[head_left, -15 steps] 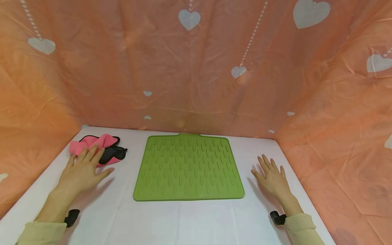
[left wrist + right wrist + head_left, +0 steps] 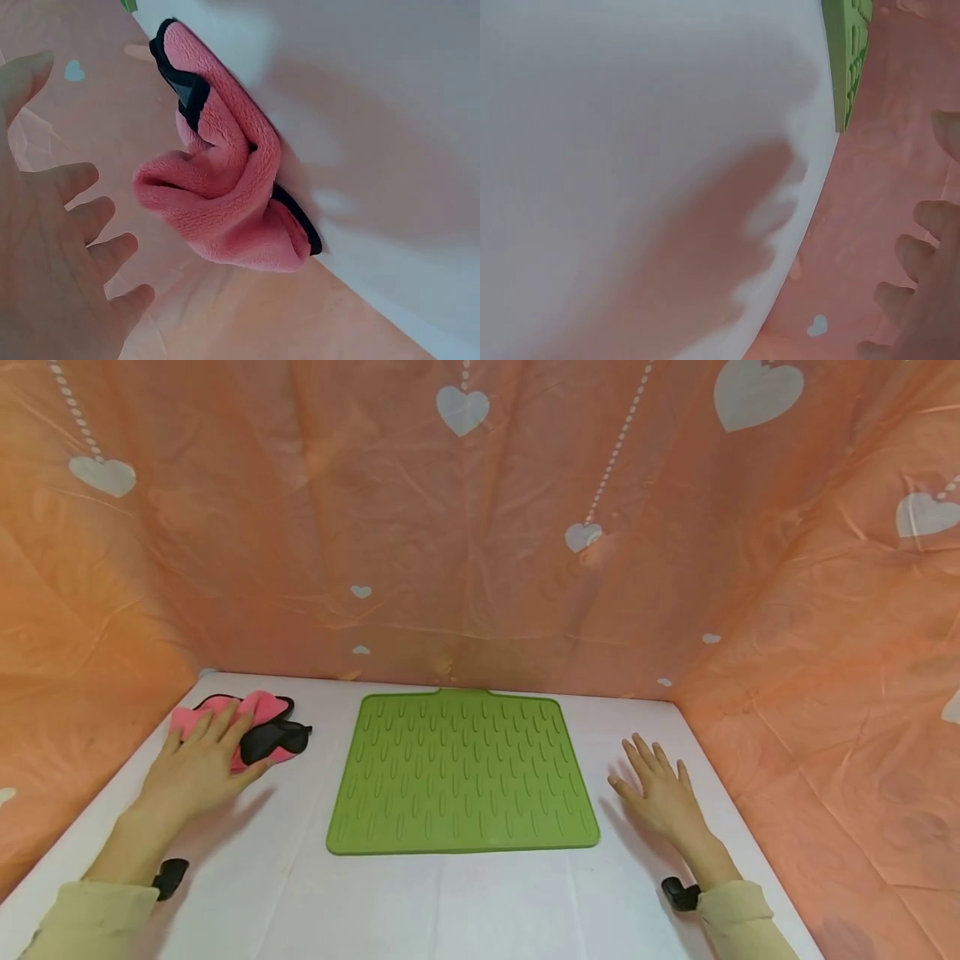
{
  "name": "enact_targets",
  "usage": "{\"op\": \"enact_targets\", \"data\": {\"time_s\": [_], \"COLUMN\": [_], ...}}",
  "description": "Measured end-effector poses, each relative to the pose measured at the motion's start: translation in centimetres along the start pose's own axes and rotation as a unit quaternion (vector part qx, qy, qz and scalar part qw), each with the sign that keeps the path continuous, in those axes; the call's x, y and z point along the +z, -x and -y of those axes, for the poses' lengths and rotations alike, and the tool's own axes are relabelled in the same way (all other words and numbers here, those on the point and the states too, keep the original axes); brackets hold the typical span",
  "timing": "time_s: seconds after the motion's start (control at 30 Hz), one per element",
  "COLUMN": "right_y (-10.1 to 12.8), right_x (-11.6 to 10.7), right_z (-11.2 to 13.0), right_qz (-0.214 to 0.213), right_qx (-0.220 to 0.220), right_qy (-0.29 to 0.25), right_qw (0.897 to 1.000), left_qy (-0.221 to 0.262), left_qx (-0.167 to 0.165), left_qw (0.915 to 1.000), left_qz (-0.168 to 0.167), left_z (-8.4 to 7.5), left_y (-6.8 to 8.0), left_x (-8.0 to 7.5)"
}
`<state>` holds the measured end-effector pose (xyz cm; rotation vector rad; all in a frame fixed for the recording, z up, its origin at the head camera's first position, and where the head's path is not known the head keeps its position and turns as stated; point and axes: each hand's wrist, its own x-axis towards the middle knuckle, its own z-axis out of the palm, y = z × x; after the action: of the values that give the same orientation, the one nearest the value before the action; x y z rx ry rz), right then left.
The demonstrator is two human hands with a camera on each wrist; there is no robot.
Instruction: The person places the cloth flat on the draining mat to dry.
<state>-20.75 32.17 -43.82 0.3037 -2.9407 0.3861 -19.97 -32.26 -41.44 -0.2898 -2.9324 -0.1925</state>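
Note:
A crumpled pink plush cloth with black edging and black patches lies at the table's back left. My left hand is over its near side with fingers spread, hiding part of it from the head camera. In the left wrist view a gap separates the fingers from the cloth, so the hand holds nothing. On the right, my right hand hovers above the white table with its fingers extended and nothing in it. Its shadow falls on the tabletop in the right wrist view.
Between the hands a green ribbed mat lies flat, its tab toward the back wall. Orange sheeting with pale hearts encloses the white table at the back and both sides.
My left hand has shifted slightly forward over the pink cloth. The right hand has moved a little to the left and away from me. Cloth and mat lie as before.

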Motion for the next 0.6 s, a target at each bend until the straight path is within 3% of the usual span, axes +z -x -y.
{"op": "enact_targets", "data": {"time_s": [0.47,0.6], "right_y": [0.4,0.7], "right_x": [1.7,2.1], "right_z": [2.2,2.8], "right_qz": [0.018,0.045], "right_qx": [-0.062,-0.082], "right_qy": [-0.021,-0.033], "right_qw": [0.998,0.995], "left_qy": [-0.006,-0.003], "left_qx": [0.018,0.021], "left_qw": [0.9995,0.9990], "left_qz": [0.025,0.038], "left_z": [1.1,1.4], "left_y": [-1.8,-2.3], "left_x": [0.0,0.2]}}
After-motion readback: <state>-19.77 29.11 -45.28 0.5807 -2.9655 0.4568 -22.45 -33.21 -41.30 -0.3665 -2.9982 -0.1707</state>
